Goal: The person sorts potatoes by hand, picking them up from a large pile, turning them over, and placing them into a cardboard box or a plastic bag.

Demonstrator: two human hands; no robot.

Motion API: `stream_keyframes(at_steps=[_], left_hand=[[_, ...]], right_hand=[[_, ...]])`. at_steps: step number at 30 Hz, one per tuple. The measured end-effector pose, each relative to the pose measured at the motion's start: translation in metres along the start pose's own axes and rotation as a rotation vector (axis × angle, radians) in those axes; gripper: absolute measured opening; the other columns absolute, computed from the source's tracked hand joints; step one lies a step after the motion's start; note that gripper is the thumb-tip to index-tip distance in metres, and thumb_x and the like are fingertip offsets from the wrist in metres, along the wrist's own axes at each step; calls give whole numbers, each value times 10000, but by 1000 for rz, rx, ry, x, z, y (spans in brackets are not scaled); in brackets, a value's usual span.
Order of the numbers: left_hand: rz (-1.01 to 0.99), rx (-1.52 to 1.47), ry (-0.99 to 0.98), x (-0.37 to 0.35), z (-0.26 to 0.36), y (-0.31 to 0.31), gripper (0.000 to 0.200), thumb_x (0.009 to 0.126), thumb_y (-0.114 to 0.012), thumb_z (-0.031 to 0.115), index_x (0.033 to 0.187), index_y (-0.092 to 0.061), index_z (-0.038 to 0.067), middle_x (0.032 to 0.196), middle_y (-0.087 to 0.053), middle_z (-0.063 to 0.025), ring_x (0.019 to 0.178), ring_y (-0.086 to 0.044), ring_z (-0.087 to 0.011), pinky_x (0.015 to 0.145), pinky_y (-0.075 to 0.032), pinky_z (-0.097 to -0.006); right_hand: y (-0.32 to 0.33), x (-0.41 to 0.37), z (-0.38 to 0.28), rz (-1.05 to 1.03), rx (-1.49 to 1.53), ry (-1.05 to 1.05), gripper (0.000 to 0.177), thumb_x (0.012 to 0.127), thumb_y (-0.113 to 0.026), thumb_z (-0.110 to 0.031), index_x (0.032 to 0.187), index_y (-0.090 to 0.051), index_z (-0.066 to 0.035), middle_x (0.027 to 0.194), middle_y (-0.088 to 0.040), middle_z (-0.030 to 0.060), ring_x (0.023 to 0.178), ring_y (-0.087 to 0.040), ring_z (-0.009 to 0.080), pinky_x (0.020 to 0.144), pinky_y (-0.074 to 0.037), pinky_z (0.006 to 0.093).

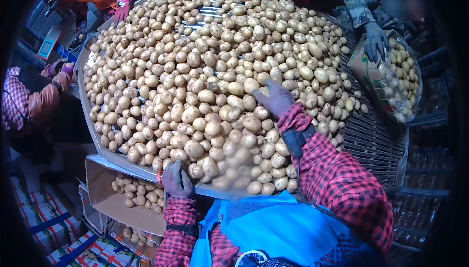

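A large slatted metal table is heaped with potatoes. My right hand, in a purple-grey glove, reaches over the right-centre of the heap, its fingers on or just above the potatoes. Whether it grips one is unclear. My left hand, also gloved, rests at the near rim of the table beside the potatoes, its fingers partly bent. I make out no potato held in it.
An open cardboard box with potatoes stands below the near rim. At the right, a co-worker's gloved hand touches a bagged box of potatoes. Other co-workers stand at the left and far edges. A scale display is at upper left.
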State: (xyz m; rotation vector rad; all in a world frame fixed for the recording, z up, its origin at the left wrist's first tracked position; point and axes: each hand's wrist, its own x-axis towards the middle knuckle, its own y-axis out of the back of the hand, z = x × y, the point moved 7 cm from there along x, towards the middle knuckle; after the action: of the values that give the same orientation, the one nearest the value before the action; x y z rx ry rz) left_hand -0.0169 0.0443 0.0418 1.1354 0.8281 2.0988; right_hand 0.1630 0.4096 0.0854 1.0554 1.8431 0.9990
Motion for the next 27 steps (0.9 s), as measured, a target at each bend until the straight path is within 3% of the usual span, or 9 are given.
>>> stream_keyframes(at_steps=[4,6,10,12,17,20,22,25,27], left_hand=[[36,-15,1,0,1,1,327,852,-546,94,1159,-596,-11,1072,-614,-180,1003,-590,-368,882,-463,-466],[66,-42,-30,-4,-3,0,325,849,-553,100,1151,-599,-12,1061,-617,-183,992,-592,-371,880,-465,-463],[63,-37,-11,1,3,2,340,846,-569,94,1170,-591,-8,1067,-618,-189,1010,-589,-377,897,-458,-461],[27,-43,28,-1,2,4,348,842,-574,83,1179,-588,-2,1070,-617,-191,1023,-585,-377,908,-452,-463],[-21,-110,118,0,3,5,353,838,-599,76,1186,-588,14,1093,-615,-188,1061,-570,-373,939,-439,-457],[-32,-230,131,-9,-11,0,341,836,-601,70,1173,-601,19,1090,-617,-183,1058,-574,-368,936,-447,-446],[-19,-264,156,-10,-7,3,303,854,-591,59,1152,-613,15,1085,-623,-176,1046,-588,-345,929,-461,-414],[-41,-465,327,-15,-12,3,284,887,-573,58,1163,-612,6,1076,-635,-163,1019,-611,-294,913,-476,-366],[4,-601,436,-19,-12,7,280,921,-546,65,1185,-606,-10,1086,-643,-143,1004,-617,-230,901,-479,-318]], right_hand=[[-31,-33,-2,-113,353,162,553,792,-713,-467,1143,-596,-56,1103,-633,190,1025,-622,306,890,-484,385],[-25,-69,-22,-380,285,157,511,816,-713,-398,1184,-603,-62,1091,-639,170,1055,-608,276,906,-481,368],[-26,-66,-30,-258,285,404,570,833,-674,-410,1284,-555,-82,1257,-560,191,1168,-552,315,998,-430,379],[-10,-31,-33,53,169,461,562,845,-644,-312,1340,-497,-90,1343,-491,210,1213,-512,342,1041,-398,386],[-51,32,-30,-102,-152,359,559,845,-580,-189,1378,-442,-89,1372,-461,220,1225,-498,359,1049,-396,408],[-56,35,-23,65,-74,418,564,829,-617,-207,1356,-469,-72,1354,-479,214,1213,-507,366,1047,-402,400],[-54,32,-22,33,130,394,571,804,-664,-229,1327,-504,-66,1329,-496,210,1213,-505,365,1043,-405,394],[-45,6,-23,51,358,267,550,802,-682,-235,1303,-525,-73,1319,-493,204,1218,-487,371,1036,-407,408],[-40,-35,-39,97,348,355,563,808,-677,-235,1322,-506,-84,1328,-481,206,1219,-481,381,1033,-409,415]])
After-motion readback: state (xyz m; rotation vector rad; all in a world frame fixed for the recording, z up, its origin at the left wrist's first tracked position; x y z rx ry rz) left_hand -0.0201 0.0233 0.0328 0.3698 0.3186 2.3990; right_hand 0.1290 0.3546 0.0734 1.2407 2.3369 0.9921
